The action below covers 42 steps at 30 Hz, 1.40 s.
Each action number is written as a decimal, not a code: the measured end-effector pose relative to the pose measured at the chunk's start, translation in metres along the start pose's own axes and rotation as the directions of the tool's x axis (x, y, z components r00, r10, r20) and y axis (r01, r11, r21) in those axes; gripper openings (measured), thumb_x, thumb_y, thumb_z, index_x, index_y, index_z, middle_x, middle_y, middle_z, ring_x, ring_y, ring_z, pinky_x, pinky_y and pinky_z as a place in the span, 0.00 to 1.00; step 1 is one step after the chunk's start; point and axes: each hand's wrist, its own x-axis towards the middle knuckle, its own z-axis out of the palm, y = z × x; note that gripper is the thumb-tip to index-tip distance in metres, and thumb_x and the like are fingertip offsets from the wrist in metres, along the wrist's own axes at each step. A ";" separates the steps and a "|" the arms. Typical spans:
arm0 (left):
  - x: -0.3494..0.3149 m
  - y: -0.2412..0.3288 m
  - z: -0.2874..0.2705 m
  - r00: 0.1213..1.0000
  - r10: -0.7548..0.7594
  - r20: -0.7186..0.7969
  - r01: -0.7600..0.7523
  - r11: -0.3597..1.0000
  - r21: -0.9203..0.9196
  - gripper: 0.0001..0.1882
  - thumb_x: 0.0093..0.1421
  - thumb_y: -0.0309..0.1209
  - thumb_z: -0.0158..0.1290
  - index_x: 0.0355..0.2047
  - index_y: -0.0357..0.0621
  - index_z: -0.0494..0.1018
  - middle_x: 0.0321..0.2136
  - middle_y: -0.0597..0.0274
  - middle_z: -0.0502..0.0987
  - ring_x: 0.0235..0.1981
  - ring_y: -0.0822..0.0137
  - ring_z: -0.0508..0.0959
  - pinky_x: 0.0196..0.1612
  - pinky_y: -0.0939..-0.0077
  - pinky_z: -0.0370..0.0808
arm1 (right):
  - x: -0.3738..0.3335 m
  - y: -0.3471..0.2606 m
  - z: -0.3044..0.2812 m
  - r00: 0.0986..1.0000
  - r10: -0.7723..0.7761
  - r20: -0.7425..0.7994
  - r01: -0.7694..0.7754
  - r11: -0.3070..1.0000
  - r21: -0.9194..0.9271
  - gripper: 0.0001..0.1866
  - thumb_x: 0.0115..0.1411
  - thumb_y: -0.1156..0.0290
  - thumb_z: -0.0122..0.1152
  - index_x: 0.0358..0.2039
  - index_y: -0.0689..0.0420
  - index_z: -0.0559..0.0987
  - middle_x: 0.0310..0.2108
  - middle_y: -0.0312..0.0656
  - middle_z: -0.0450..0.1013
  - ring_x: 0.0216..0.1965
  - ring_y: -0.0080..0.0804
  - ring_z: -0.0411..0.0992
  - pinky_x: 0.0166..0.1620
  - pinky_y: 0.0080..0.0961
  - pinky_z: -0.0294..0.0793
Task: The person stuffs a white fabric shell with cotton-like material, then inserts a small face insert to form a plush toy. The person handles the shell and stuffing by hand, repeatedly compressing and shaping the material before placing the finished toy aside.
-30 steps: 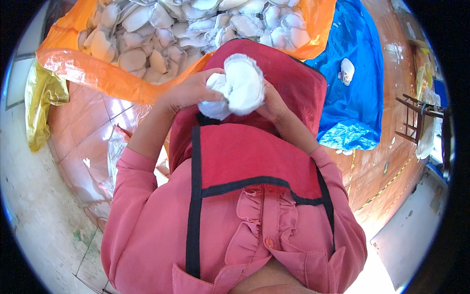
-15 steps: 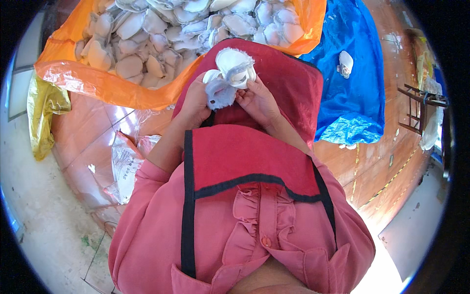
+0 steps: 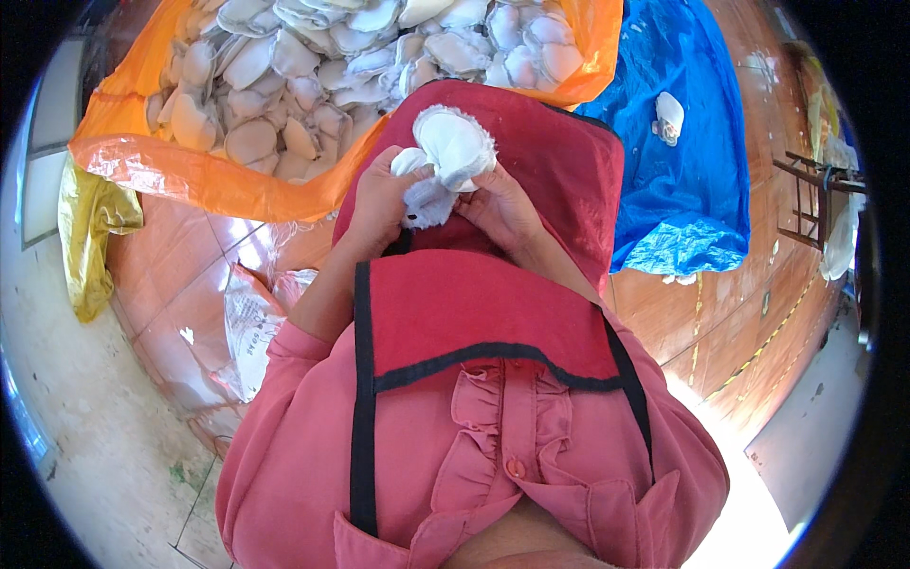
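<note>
Over my lap, both hands hold a soft white plush piece [image 3: 455, 147] with fuzzy edges and rounded lobes. My left hand [image 3: 381, 201] is closed on its left lobe, thumb lying across the middle. A pale grey-blue furry part [image 3: 428, 203] with a small dark spot hangs below that thumb. My right hand [image 3: 500, 204] pinches the lower right edge of the large round lobe; some of its fingertips are hidden behind the piece. Under the hands, the red apron [image 3: 559, 156] covers my lap.
Ahead lies an orange sack [image 3: 227, 185], opened out and heaped with similar white pieces [image 3: 294, 57]. On the right, a blue plastic sheet [image 3: 697, 180] bears one white piece [image 3: 669, 116]. A yellow sack [image 3: 90, 237] and a white printed bag [image 3: 248, 327] are on the left.
The plush piece has been turned, so its large lobe shows a smoother, fuller white face. My left thumb now lies over its middle, and less of the furry part shows.
</note>
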 end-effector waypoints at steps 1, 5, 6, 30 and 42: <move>-0.001 0.000 0.001 1.000 0.016 -0.004 -0.016 1.000 0.008 0.10 0.57 0.24 0.59 0.39 0.42 0.73 0.33 0.62 0.79 0.31 0.71 0.78 0.35 0.75 0.77 | -0.001 -0.001 0.001 1.000 0.011 -0.020 -0.011 1.000 -0.014 0.23 0.61 0.68 0.60 0.57 0.48 0.68 0.49 0.36 0.72 0.49 0.32 0.71 0.52 0.35 0.72; -0.007 0.000 0.001 0.997 0.077 -0.010 -0.074 0.981 0.179 0.09 0.55 0.26 0.62 0.35 0.42 0.74 0.30 0.66 0.78 0.29 0.76 0.76 0.32 0.79 0.74 | -0.001 -0.004 0.006 0.992 0.056 -0.109 -0.067 0.993 -0.094 0.19 0.65 0.65 0.54 0.56 0.48 0.70 0.49 0.36 0.73 0.47 0.31 0.73 0.49 0.34 0.74; -0.008 -0.001 0.000 0.996 0.090 -0.007 -0.085 0.963 0.255 0.09 0.54 0.26 0.63 0.35 0.42 0.74 0.29 0.67 0.78 0.29 0.77 0.76 0.32 0.79 0.73 | 0.001 -0.005 0.006 0.989 0.068 -0.134 -0.084 0.989 -0.120 0.18 0.66 0.63 0.52 0.56 0.48 0.71 0.49 0.37 0.74 0.47 0.31 0.73 0.49 0.34 0.75; -0.015 0.011 0.011 0.986 0.156 0.065 -0.168 0.949 0.266 0.22 0.51 0.26 0.64 0.47 0.38 0.72 0.39 0.59 0.79 0.40 0.66 0.79 0.45 0.71 0.75 | -0.008 -0.010 0.013 0.977 -0.156 -0.143 0.136 0.980 -0.143 0.22 0.63 0.63 0.54 0.55 0.55 0.66 0.52 0.42 0.71 0.52 0.36 0.70 0.56 0.34 0.69; -0.008 0.003 0.013 0.989 0.034 -0.144 -0.004 0.979 0.204 0.20 0.51 0.21 0.61 0.46 0.34 0.72 0.37 0.56 0.79 0.37 0.67 0.79 0.41 0.72 0.76 | -0.006 -0.002 -0.001 0.969 -0.246 -0.006 0.239 0.948 -0.208 0.16 0.58 0.74 0.64 0.45 0.54 0.70 0.46 0.37 0.72 0.48 0.29 0.70 0.54 0.31 0.68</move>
